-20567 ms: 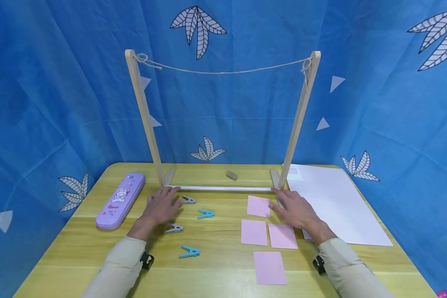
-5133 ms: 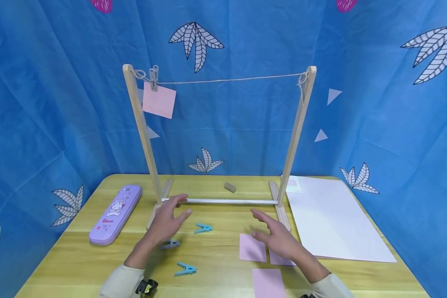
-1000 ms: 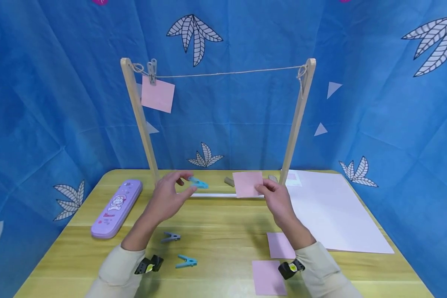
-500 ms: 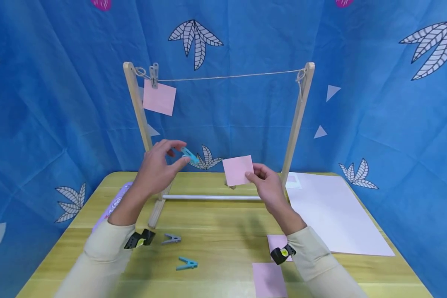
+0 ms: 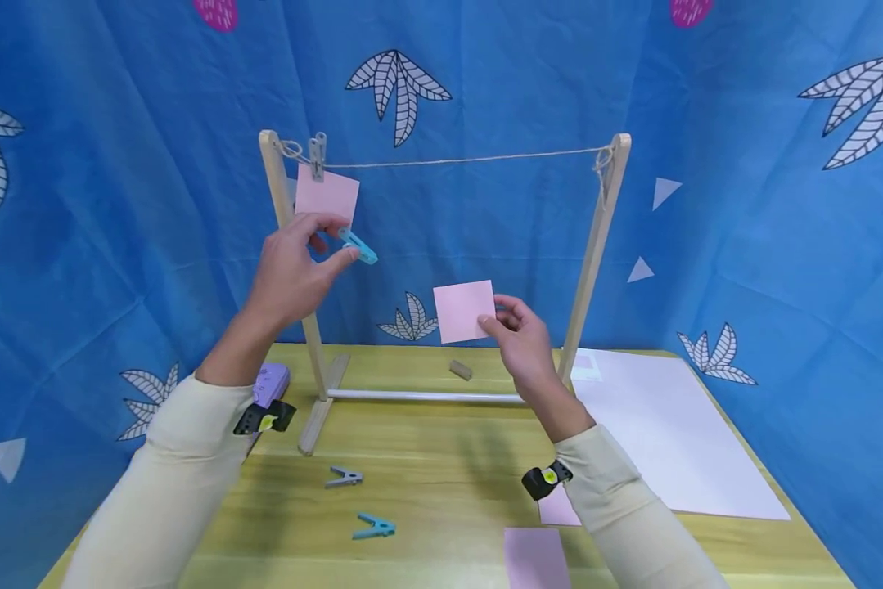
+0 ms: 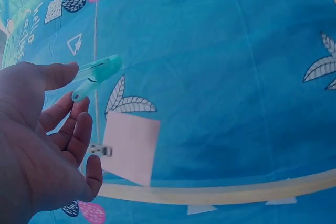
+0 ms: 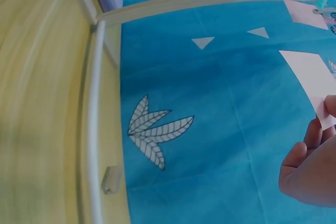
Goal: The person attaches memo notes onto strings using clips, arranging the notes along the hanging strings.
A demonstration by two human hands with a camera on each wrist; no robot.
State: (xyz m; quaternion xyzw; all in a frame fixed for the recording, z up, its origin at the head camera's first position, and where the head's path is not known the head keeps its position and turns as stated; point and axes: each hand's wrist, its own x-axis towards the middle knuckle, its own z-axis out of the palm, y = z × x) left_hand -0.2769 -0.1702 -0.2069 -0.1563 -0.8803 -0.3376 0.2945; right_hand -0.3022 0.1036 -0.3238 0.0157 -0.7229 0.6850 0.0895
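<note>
Head view: hands (image 5: 286,272) (image 5: 525,350) pinch clip (image 5: 360,247) and paper (image 5: 459,312), sleeve (image 5: 179,470) partly hiding purple case (image 5: 270,381)

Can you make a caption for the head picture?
Left hand pinches a blue peg, right hand holds pink paper; another hangs from the string.

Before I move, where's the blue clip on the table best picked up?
Likely pinch the blue clip across its two splayed handles, coming from the left: they spread that way, its joined end pointing right. The left hand pinches the raised clip likewise.
</note>
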